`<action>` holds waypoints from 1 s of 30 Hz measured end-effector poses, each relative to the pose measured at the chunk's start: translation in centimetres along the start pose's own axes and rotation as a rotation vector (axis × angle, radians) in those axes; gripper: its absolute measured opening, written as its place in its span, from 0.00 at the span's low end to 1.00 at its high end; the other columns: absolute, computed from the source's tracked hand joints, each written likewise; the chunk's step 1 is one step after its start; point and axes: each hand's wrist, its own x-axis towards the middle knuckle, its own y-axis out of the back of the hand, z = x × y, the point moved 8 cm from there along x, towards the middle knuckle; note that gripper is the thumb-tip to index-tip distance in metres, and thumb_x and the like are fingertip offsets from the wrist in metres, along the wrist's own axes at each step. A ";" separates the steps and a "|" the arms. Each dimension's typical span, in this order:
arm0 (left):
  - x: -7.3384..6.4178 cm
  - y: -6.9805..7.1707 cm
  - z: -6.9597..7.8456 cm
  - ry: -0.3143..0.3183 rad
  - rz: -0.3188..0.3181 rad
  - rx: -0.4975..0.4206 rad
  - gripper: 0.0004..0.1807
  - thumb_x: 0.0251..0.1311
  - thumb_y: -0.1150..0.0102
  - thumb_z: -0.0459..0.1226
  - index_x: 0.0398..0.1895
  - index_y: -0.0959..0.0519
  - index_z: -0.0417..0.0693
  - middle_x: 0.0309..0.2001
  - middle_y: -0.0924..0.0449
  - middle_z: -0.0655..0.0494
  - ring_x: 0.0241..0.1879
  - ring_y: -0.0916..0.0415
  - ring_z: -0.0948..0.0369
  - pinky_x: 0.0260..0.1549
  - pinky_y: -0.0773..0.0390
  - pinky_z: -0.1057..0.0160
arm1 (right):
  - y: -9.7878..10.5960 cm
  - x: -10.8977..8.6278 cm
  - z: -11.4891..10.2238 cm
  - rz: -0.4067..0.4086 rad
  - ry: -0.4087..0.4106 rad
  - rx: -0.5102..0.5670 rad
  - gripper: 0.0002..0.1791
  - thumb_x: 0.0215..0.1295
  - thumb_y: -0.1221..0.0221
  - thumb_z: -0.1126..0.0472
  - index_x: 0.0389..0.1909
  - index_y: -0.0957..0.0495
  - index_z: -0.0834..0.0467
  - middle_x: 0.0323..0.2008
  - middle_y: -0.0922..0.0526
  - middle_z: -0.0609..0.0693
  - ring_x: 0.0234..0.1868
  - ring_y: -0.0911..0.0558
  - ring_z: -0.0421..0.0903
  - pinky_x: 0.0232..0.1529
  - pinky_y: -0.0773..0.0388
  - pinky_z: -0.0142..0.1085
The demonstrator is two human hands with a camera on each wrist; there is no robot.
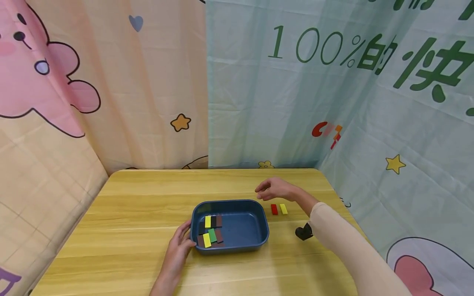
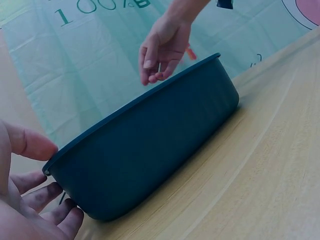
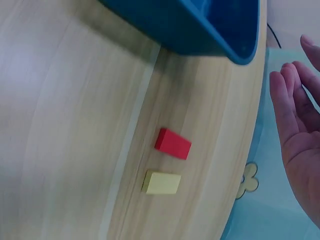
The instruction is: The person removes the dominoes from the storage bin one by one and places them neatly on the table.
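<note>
A dark blue rectangular bin sits on the table with several small blocks along its left side, among them a yellow block and a green block. My left hand rests against the bin's left end, thumb at the rim and fingers along the outer wall. Beyond the bin's far right corner, my right hand is raised over the table with loosely bent fingers and nothing visible in it. Nearest to it lie a red block and a pale yellow block, side by side.
A black heart-shaped object shows beside the right sleeve. The wooden table ends at the back against printed curtains, which hang on the left and right too.
</note>
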 end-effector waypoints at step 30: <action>0.1 0.0 0.0 -0.003 -0.015 0.004 0.39 0.62 0.51 0.22 0.79 0.43 0.38 0.79 0.46 0.39 0.75 0.45 0.43 0.52 0.28 0.72 | -11.6 5.3 -5.1 -0.327 0.124 -0.042 0.21 0.68 0.34 0.67 0.58 0.21 0.74 0.45 0.12 0.57 0.45 0.13 0.48 0.49 0.17 0.41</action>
